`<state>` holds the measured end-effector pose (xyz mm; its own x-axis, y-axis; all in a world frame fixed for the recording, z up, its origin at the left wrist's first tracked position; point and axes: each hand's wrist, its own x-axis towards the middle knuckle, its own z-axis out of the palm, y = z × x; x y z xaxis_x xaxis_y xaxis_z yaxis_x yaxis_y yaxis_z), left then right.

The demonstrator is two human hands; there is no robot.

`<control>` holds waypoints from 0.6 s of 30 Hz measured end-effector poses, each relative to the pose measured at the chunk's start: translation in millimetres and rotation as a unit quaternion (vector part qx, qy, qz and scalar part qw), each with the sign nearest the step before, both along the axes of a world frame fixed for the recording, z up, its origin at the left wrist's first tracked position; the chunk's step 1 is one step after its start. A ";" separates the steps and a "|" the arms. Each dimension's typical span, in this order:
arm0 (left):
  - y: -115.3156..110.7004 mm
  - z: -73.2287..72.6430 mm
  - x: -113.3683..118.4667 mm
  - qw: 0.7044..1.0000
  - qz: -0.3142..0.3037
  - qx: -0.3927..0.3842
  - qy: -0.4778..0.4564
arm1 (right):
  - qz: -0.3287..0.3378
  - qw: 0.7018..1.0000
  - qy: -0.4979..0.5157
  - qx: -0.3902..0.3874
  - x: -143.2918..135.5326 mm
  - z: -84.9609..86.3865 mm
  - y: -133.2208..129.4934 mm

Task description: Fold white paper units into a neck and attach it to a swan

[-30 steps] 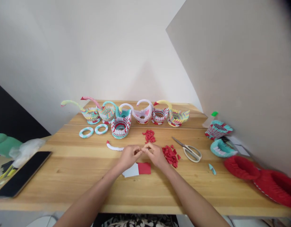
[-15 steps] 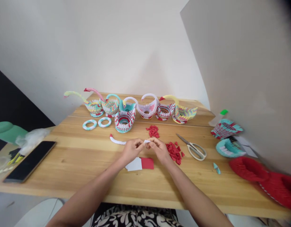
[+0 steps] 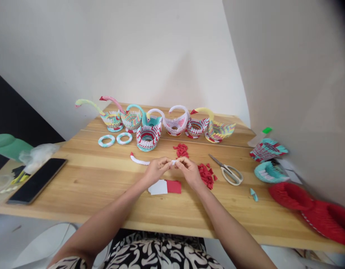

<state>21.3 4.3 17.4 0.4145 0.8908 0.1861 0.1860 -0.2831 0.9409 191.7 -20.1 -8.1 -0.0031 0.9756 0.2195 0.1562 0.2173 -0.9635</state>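
Note:
Between my fingertips is a small folded piece of white paper (image 3: pixel 174 162). My left hand (image 3: pixel 157 169) pinches its left side, and my right hand (image 3: pixel 188 170) pinches its right side; the fingers partly cover it. Just below lie a stack of white paper slips (image 3: pixel 158 187) and a stack of red paper slips (image 3: pixel 174 186). Red folded paper pieces sit in one pile (image 3: pixel 207 176) beside my right hand and in another pile (image 3: pixel 181 150) beyond it. A curved white paper neck with a red tip (image 3: pixel 139 160) rests left of my hands.
Several folded-paper swans (image 3: pixel 174 125) line the table's back. Two paper rings (image 3: pixel 106 141) lie at left, with a phone (image 3: pixel 37 181) nearer. Scissors (image 3: pixel 230 173), a glue bottle (image 3: pixel 260 136), paper bowl shapes (image 3: pixel 269 149) and a large red paper piece (image 3: pixel 320 213) are on the right.
The view has shifted slightly, so the table's things appear a little higher. Both hands keep their pinch on the white paper, which now looks flatter and narrower between the fingertips.

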 end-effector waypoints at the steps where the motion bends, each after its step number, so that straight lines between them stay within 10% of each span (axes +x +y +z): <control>1: -0.4 0.0 0.7 1.000 0.001 0.004 0.000 | 0.001 1.000 0.008 -0.002 -0.5 0.6 -0.2; 9: -3.4 -6.1 4.2 0.999 0.024 0.040 -0.002 | -0.023 1.000 0.005 -0.004 -3.9 -0.2 -2.2; 18: 3.3 -5.6 4.6 0.974 0.013 -0.144 -0.172 | -0.031 0.999 0.004 0.004 -3.3 0.0 -1.3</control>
